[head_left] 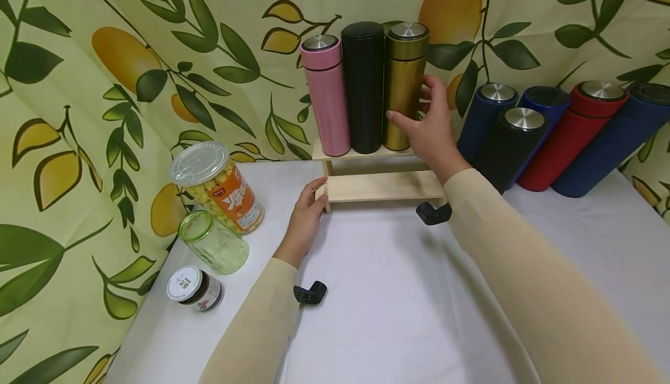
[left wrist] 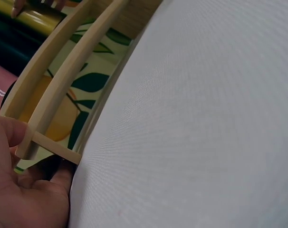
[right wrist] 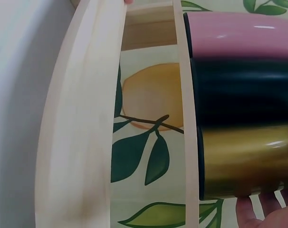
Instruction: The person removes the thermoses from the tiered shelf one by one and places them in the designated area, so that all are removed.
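A two-step wooden rack [head_left: 384, 187] stands against the patterned cloth. On its upper step, side by side, are a pink bottle [head_left: 327, 102], a black bottle [head_left: 362, 90] and a gold bottle [head_left: 406, 81]. My right hand [head_left: 431, 128] holds the gold bottle, thumb on the front and fingers around its right side; in the right wrist view the fingers [right wrist: 270, 209] lie along the gold bottle [right wrist: 248, 161], whose base is at the step. My left hand [head_left: 306, 215] grips the left end of the lower step, also seen in the left wrist view, thumb on the wood [left wrist: 53, 102].
At the right, several bottles, blue, black and red [head_left: 573, 134], lean close together. On the left are a snack tub [head_left: 230, 192], a green glass jar [head_left: 220, 247] lying tilted and a small dark jar [head_left: 201, 291] with a white lid. White cloth [head_left: 366, 302] covers the table.
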Demonstrator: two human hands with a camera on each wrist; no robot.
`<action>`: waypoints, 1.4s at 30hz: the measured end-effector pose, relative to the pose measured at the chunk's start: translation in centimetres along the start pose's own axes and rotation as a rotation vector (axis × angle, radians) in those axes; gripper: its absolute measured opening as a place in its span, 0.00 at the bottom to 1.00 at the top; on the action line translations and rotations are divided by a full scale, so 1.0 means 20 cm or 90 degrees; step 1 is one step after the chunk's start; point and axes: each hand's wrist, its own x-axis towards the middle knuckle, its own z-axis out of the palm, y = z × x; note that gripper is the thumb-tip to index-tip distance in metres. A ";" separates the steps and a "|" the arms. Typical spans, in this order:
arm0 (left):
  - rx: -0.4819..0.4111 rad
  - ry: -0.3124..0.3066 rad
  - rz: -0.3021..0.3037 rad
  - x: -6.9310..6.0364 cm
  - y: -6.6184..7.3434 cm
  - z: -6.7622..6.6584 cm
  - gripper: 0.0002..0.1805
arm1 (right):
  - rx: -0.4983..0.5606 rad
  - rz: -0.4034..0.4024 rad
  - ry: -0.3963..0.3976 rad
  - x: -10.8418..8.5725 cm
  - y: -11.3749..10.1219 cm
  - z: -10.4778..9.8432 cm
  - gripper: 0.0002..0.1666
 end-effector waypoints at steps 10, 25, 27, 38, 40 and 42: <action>-0.003 0.007 -0.002 0.00 0.00 0.01 0.25 | -0.002 -0.042 0.011 -0.06 0.00 -0.03 0.51; -0.011 0.010 0.004 0.00 0.00 0.00 0.26 | 0.021 -0.092 0.015 -0.23 0.01 -0.09 0.50; -0.014 0.007 0.003 0.00 0.01 0.01 0.26 | 0.025 -0.103 0.016 -0.26 0.02 -0.11 0.49; 0.000 0.012 0.004 0.00 0.01 0.01 0.26 | 0.026 -0.154 0.038 -0.43 0.08 -0.21 0.49; -0.005 0.010 0.002 0.00 0.01 0.01 0.26 | 0.022 -0.165 0.040 -0.46 0.08 -0.22 0.49; -0.005 0.011 -0.001 -0.01 0.01 0.01 0.26 | 0.014 -0.181 0.040 -0.49 0.09 -0.24 0.49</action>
